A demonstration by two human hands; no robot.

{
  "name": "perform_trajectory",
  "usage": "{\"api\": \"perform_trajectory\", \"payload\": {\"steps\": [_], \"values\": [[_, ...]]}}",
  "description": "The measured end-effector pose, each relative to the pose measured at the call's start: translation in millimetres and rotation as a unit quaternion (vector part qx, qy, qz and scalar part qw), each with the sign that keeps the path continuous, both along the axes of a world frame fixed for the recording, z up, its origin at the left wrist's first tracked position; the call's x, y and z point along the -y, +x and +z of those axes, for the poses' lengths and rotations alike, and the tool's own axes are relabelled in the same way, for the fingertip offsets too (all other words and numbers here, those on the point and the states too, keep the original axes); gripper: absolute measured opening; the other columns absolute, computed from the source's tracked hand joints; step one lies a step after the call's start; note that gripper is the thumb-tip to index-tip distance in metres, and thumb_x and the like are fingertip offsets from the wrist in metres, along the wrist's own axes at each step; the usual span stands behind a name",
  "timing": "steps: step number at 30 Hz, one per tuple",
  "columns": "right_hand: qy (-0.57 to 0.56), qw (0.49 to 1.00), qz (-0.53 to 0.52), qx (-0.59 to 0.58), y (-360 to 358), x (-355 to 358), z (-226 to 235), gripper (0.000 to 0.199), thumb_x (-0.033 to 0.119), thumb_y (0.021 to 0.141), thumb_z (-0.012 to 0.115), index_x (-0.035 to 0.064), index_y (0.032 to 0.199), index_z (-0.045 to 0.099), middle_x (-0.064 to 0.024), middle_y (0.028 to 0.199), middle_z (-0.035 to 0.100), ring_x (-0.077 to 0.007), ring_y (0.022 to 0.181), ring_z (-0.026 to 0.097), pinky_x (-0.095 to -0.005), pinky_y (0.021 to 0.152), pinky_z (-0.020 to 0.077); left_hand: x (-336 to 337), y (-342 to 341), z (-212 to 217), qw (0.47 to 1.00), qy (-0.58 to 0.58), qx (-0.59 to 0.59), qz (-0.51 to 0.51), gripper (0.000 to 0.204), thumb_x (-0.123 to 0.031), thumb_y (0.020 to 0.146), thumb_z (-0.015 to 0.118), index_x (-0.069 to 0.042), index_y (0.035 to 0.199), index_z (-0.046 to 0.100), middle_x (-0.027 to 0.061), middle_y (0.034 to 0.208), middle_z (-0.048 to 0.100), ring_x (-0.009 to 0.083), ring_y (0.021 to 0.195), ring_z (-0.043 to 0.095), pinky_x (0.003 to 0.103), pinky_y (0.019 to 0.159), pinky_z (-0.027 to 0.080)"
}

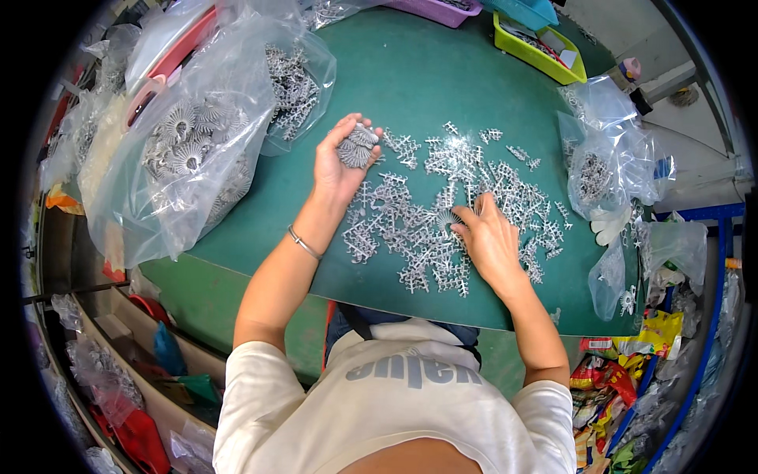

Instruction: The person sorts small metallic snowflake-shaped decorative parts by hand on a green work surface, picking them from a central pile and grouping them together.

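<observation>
My left hand (338,167) is raised over the table, palm up, fingers curled round a small cluster of grey ribbed, fan-like pieces (358,147). Lower and to the right, my right hand (491,241) reaches down into a spread of small silvery branched pieces (395,217). Its thumb and fingertips close on the edge of a round ribbed disc (448,221), which lies among the branched pieces. The fingertips partly hide the disc's right side.
A clear plastic bag of ribbed round pieces (189,154) sits at left, beside a bag of branched pieces (292,91). Yellow-green (541,51) and purple (442,11) baskets stand at the far edge of the green table (379,71). More plastic bags (600,158) lie at right.
</observation>
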State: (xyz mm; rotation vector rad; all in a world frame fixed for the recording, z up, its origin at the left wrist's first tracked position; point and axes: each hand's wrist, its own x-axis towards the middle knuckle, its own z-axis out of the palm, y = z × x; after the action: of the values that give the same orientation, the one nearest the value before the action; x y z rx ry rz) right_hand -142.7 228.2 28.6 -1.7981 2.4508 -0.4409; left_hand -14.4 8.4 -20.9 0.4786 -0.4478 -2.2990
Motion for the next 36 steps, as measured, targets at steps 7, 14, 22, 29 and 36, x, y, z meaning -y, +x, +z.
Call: {"api": "perform_trajectory", "payload": {"steps": [7, 14, 22, 29, 36], "values": [[0.042, 0.997, -0.067, -0.012, 12, 3, -4, 0.026, 0.021, 0.073, 0.067, 0.0048, 0.093, 0.061, -0.0158, 0.091, 0.048, -0.0328, 0.078, 0.059, -0.0424, 0.058, 0.0486, -2, 0, 2, 1.0, 0.004, 0.005, 0.0, 0.019, -0.015, 0.081, 0.057, -0.007, 0.098, 0.053, 0.0082, 0.094, 0.055, 0.0271, 0.089, 0.059, 0.034, 0.064, 0.052], [0.025, 0.995, -0.093, 0.036, 13, 5, -1, 0.025, 0.016, 0.071, 0.071, 0.0042, 0.089, 0.058, -0.0145, 0.091, 0.048, -0.0324, 0.074, 0.059, -0.0432, 0.058, 0.0474, -2, 0, 4, 1.0, 0.016, 0.017, 0.007, 0.022, -0.013, 0.083, 0.055, -0.005, 0.102, 0.05, 0.0112, 0.099, 0.053, 0.0297, 0.093, 0.056, 0.034, 0.065, 0.052], [-0.098, 0.902, -0.057, 0.416, -1, -3, -7, 0.017, -0.003, 0.073, 0.064, 0.0034, 0.073, 0.048, -0.0073, 0.086, 0.06, -0.0156, 0.076, 0.055, -0.0288, 0.073, 0.0438, -3, 1, 6, 1.0, 0.016, 0.006, 0.012, 0.023, -0.014, 0.082, 0.055, -0.005, 0.103, 0.05, 0.0113, 0.099, 0.053, 0.0295, 0.093, 0.056, 0.033, 0.065, 0.051], [-0.272, 0.462, -0.104, 0.838, -31, -21, -3, 0.013, 0.005, 0.08, 0.049, 0.0041, 0.093, 0.049, -0.0172, 0.099, 0.057, -0.0241, 0.074, 0.058, -0.0253, 0.049, 0.0508, -1, 2, 7, 0.999, 0.007, -0.035, -0.02, 0.023, -0.018, 0.082, 0.057, -0.005, 0.1, 0.052, 0.0094, 0.094, 0.055, 0.0271, 0.089, 0.059, 0.034, 0.064, 0.052], [-0.309, 0.449, -0.158, 0.823, -12, -19, -12, 0.038, 0.006, 0.084, 0.046, 0.0051, 0.121, 0.043, -0.0122, 0.096, 0.055, -0.0235, 0.081, 0.056, -0.0335, 0.064, 0.0507, -50, -1, 37, 0.996, 0.03, 0.061, -0.057, 0.021, -0.016, 0.083, 0.054, -0.007, 0.102, 0.052, 0.0095, 0.097, 0.056, 0.0267, 0.093, 0.057, 0.037, 0.072, 0.053]]}}
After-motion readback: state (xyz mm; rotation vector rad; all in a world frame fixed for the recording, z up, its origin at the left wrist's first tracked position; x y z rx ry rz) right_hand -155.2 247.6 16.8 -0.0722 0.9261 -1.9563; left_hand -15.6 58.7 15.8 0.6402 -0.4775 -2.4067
